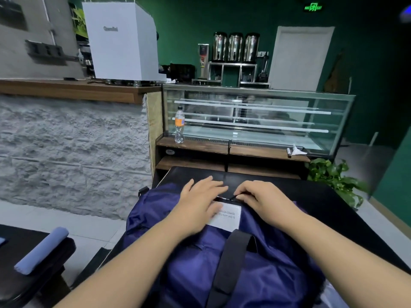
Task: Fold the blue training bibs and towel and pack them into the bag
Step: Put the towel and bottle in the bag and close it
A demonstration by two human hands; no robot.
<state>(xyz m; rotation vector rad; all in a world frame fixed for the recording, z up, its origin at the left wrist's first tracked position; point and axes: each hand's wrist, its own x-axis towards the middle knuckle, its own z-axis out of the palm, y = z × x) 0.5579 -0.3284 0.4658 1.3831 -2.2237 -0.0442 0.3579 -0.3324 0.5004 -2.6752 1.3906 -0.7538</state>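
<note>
Zipping step: left hand lies flat on the bag, right hand pinches the zipper pull; next, a steady draw along the zip.

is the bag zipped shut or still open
Cannot tell fully: the right hand pinches the zipper pull atop the bag, the left hand lies flat, covering the zip line.

Green walls, glass display case

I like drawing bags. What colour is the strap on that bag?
Black. The strap crosses the dark blue bag, clearest in the head view.
</note>
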